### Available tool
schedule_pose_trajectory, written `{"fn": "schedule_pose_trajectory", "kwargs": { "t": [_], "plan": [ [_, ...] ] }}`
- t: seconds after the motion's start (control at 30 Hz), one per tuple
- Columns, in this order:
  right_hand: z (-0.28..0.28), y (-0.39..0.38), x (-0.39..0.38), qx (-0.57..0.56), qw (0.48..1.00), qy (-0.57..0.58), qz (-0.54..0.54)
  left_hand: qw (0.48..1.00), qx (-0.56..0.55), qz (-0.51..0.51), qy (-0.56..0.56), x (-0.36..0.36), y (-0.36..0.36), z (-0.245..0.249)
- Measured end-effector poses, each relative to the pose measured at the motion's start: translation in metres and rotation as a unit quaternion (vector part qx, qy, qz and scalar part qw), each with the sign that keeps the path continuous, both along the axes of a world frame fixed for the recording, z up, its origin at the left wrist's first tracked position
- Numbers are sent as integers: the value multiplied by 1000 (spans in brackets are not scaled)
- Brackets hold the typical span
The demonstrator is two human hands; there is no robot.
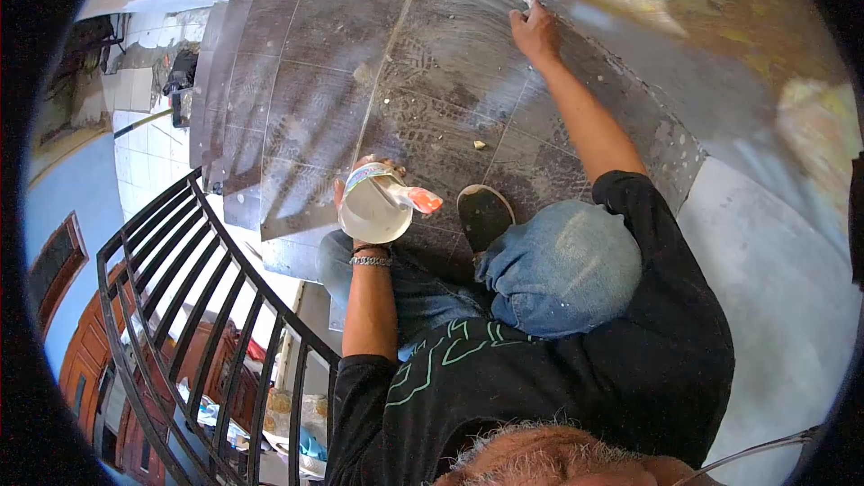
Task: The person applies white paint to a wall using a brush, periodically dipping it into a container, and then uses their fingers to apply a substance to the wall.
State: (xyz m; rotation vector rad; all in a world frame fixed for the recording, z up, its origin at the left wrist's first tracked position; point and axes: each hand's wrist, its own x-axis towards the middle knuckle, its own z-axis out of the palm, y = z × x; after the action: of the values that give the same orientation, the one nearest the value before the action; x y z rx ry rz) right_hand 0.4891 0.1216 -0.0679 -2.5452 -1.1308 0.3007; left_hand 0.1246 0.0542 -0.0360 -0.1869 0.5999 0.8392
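My left hand (342,187) is closed around a translucent plastic tub (373,216), held tilted over the steps. A tool with an orange-red handle end (425,200) sticks out of the tub; its other end is hidden or smeared with pale material. My right hand (537,34) reaches to the joint where the dark tiled step (459,45) meets the wall. Its index finger is stretched out, the thumb stands apart, and something white covers the fingertip. No tool shows in that hand.
Dark, dusty tiled stairs (315,72) descend to the left. A black metal railing (261,283) curves at the lower left. Small crumbs, one a yellowish chip (479,145), lie near my shoe (484,216). A patchy yellow and grey wall (621,0) borders the steps.
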Motion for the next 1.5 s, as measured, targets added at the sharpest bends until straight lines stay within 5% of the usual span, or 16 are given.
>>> {"fn": "schedule_pose_trajectory", "kwargs": {
  "t": [0.07, 0.13, 0.17, 0.23, 0.33, 1.0, 1.13, 1.2, 1.27, 1.4, 1.5],
  "plan": [
    [-6, 1, 0, 13, 1000, -4, -10, 1000, 1, -6, 14, 4, 4, 9],
    [-7, 3, 1, 26, 999, -7, -18, 974, -195, 72, -85, 6, 6, 21],
    [-5, 4, 2, 33, 999, 18, -39, 974, -196, 72, -86, 5, 4, 17],
    [-5, 6, 3, 39, 996, 43, -60, 998, -41, -14, 36, -1, 1, 4],
    [-4, 7, -2, 86, 988, 58, -115, 1000, 4, -21, 14, -2, 0, -1],
    [-2, 41, -33, 69, 917, 21, -392, 997, 27, -74, -1, -17, -9, 18],
    [-16, 40, -39, 99, 930, -18, -354, 999, -20, -26, 6, -18, -10, 18],
    [-14, 37, -59, 115, 978, 27, -171, 999, -28, -18, 5, -18, -9, 19],
    [-7, 19, -91, 51, 977, 27, 207, 1000, 3, -19, -2, -18, -6, 21],
    [-3, 8, -93, 55, 948, 160, 271, 997, -15, 4, -79, -31, -8, 7],
    [-10, 14, -49, 204, 971, 121, 11, 995, -74, 34, -49, -31, -7, 7]
  ]
}}
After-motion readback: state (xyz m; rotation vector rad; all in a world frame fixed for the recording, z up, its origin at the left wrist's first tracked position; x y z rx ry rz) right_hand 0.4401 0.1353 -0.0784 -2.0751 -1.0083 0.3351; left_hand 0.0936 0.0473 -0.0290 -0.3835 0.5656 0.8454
